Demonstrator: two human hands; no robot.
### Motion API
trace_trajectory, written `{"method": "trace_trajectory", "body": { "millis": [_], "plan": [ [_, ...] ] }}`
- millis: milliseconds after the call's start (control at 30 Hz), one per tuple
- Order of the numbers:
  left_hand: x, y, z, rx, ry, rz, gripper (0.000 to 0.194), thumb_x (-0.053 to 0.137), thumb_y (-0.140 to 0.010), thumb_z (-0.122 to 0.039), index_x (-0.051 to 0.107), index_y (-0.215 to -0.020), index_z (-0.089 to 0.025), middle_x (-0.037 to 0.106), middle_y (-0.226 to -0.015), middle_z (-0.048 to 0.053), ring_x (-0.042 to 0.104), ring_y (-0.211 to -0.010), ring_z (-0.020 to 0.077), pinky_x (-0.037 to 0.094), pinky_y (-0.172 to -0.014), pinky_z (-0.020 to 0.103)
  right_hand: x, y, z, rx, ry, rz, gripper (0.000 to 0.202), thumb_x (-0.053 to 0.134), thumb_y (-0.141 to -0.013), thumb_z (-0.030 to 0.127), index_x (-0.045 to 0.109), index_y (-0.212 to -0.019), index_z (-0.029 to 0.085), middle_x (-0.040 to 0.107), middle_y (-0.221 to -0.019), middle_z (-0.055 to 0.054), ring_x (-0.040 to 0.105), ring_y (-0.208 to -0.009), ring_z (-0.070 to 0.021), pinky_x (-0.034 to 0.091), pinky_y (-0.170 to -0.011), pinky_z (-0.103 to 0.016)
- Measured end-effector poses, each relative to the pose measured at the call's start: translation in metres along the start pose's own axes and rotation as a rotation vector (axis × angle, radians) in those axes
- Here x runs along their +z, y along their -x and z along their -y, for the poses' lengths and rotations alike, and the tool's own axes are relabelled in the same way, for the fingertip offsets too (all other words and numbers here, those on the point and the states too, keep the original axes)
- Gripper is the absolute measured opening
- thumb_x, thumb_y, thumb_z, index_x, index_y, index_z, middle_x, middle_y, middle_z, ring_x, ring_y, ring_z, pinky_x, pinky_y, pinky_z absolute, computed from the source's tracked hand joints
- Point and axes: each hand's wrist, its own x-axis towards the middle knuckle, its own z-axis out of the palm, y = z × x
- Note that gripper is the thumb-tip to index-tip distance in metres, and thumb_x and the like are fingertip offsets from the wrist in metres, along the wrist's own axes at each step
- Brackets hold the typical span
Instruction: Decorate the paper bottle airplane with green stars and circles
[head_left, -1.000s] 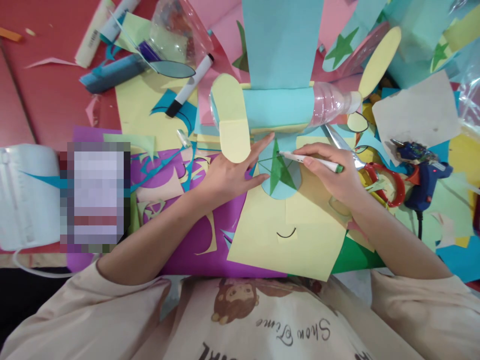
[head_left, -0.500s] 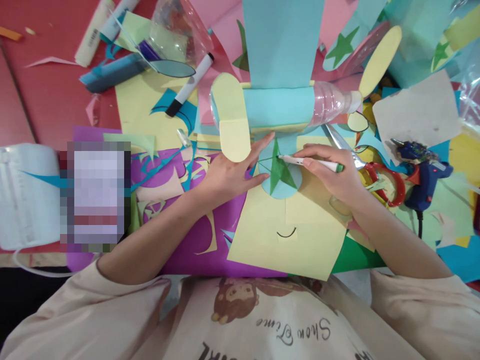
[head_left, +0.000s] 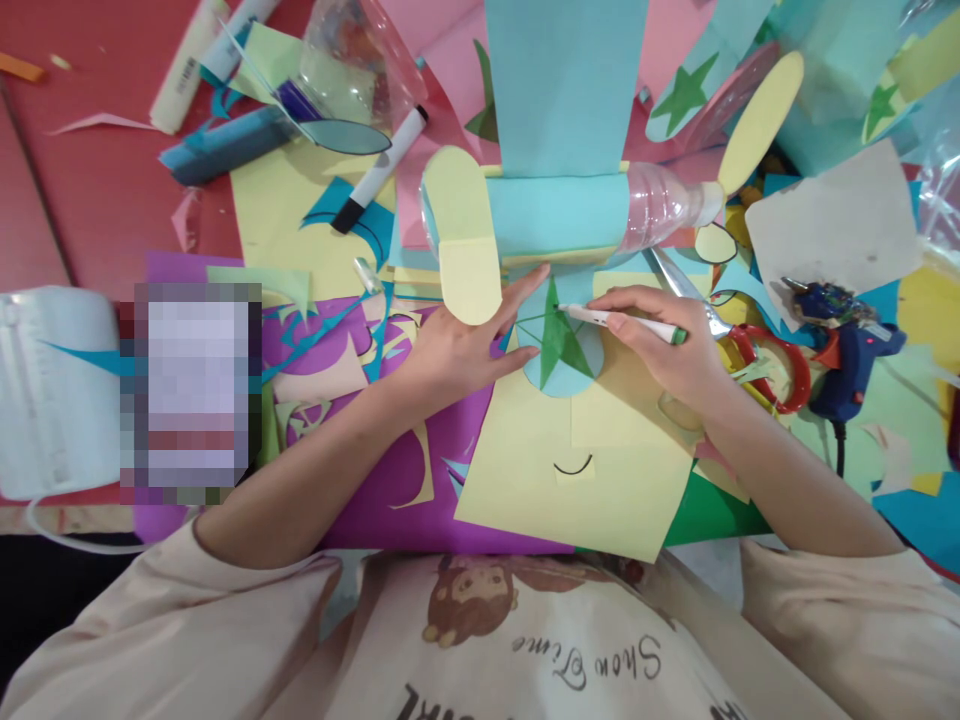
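My right hand (head_left: 660,335) grips a green marker (head_left: 637,325), its tip on a partly coloured green star (head_left: 559,345). That star is drawn on the rounded end of a light blue paper wing (head_left: 529,375). With fingers spread, my left hand (head_left: 469,345) lies flat beside the star, its index fingertip on the wing near the bottle. The wing joins a clear plastic bottle (head_left: 660,208) wrapped in light blue paper, which lies on its side. A pale yellow rounded strip (head_left: 469,270) on the bottle's left end hangs over part of my left hand.
Red-handled scissors (head_left: 780,370) and a blue glue gun (head_left: 851,370) lie to the right. A black-capped marker (head_left: 382,170) rests at the upper left. Paper scraps surround the work; a pixelated rectangle (head_left: 199,390) and a white case (head_left: 60,390) are at left.
The marker's tip has moved very slightly up on the star. My left hand, the bottle and the wing have stayed in place.
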Motion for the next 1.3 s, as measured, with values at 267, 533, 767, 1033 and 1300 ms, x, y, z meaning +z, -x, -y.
{"method": "trace_trajectory", "body": {
  "millis": [267, 533, 767, 1033, 1300],
  "plan": [
    [-0.0004, -0.0012, -0.0003, 0.005, 0.001, 0.000, 0.069, 0.055, -0.089, -0.035, 0.026, -0.151, -0.022, 0.049, -0.085, -0.001, 0.047, -0.072, 0.0119, 0.047, -0.075, 0.027, 0.0006, 0.0007, 0.0011, 0.008, -0.002, -0.006, 0.015, 0.060, -0.089, 0.024, 0.073, -0.094, 0.022, 0.075, -0.091, 0.000, 0.068, -0.084, -0.0153, 0.052, -0.074, -0.027],
    [0.0005, -0.0006, 0.0007, -0.007, 0.009, 0.007, 0.070, 0.055, -0.089, -0.036, 0.026, -0.151, -0.022, 0.050, -0.086, 0.000, 0.047, -0.070, 0.0115, 0.047, -0.074, 0.025, -0.0001, 0.0007, 0.0000, 0.006, 0.004, -0.001, 0.015, 0.059, -0.089, 0.025, 0.073, -0.094, 0.022, 0.074, -0.092, 0.000, 0.067, -0.085, -0.0155, 0.052, -0.074, -0.028],
    [0.0002, -0.0011, -0.0008, -0.022, 0.020, 0.011, 0.071, 0.056, -0.088, -0.036, 0.026, -0.151, -0.025, 0.051, -0.086, 0.000, 0.047, -0.071, 0.0115, 0.047, -0.074, 0.025, 0.0002, 0.0005, 0.0004, 0.011, 0.004, -0.005, 0.015, 0.059, -0.089, 0.022, 0.073, -0.092, 0.022, 0.074, -0.088, 0.000, 0.067, -0.082, -0.0150, 0.051, -0.072, -0.027],
    [0.0008, -0.0002, 0.0000, -0.025, 0.042, 0.008, 0.069, 0.055, -0.089, -0.036, 0.028, -0.151, -0.024, 0.052, -0.085, 0.000, 0.048, -0.071, 0.0123, 0.046, -0.075, 0.027, -0.0004, 0.0003, -0.0005, 0.024, 0.000, 0.001, 0.015, 0.058, -0.089, 0.024, 0.073, -0.089, 0.022, 0.073, -0.087, 0.000, 0.066, -0.080, -0.0156, 0.051, -0.069, -0.027],
    [-0.0015, -0.0014, -0.0024, -0.034, 0.043, 0.018, 0.069, 0.056, -0.088, -0.034, 0.029, -0.150, -0.023, 0.051, -0.085, 0.000, 0.048, -0.072, 0.0124, 0.047, -0.075, 0.027, -0.0002, -0.0002, 0.0010, 0.032, 0.005, 0.000, 0.016, 0.057, -0.089, 0.026, 0.073, -0.090, 0.022, 0.073, -0.088, -0.001, 0.065, -0.081, -0.0164, 0.051, -0.069, -0.028]
  ]
}}
